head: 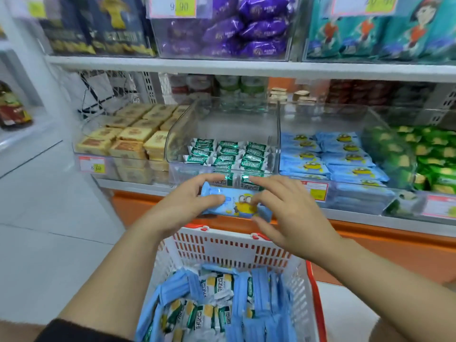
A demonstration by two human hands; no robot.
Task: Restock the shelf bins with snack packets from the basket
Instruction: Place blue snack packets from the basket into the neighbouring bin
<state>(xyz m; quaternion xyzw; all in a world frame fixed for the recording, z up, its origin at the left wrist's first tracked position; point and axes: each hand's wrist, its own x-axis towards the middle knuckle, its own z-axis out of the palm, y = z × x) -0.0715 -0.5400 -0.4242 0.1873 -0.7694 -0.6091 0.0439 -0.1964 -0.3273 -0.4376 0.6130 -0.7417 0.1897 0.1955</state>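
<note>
The left hand (pixel 187 201) pinches the left end of a blue packet (pixel 234 204) between its thumb and fingers. The right hand (pixel 293 213) is at the other end. Its fingers are spread out, with the thumb under the end of the packet and the fingers over it. I cannot tell if it is really holding on. The blue packet has a yellow cartoon face with big goggles on it. It lies sideways up in the air, above the far end of the basket (pixel 237 250) and in front of the shelf.

The basket is white with a red rim and sits low, under the arms. Inside it is a pile of blue snack packs (pixel 261 287) mixed with green and white snack packs (pixel 217 287).

Just behind the hands is the middle bin (pixel 222 122), which is clear. Small green and white sweets (pixel 229 154) lie in rows at its bottom. Right beside it, on the right, is the blue bin (pixel 320 117), also clear. It holds stacked blue cartoon packets (pixel 345 156) that look like the one in the hands. Farther right are bright green packets (pixel 434 154). On the left of the middle bin are tan square packets (pixel 128 139), with a price tag (pixel 92 165) on the front.

On the shelf above are purple packets (pixel 246 28), teal bags (pixel 382 30) and dark bags (pixel 98 25). The floor (pixel 37 218) on the left is pale.
</note>
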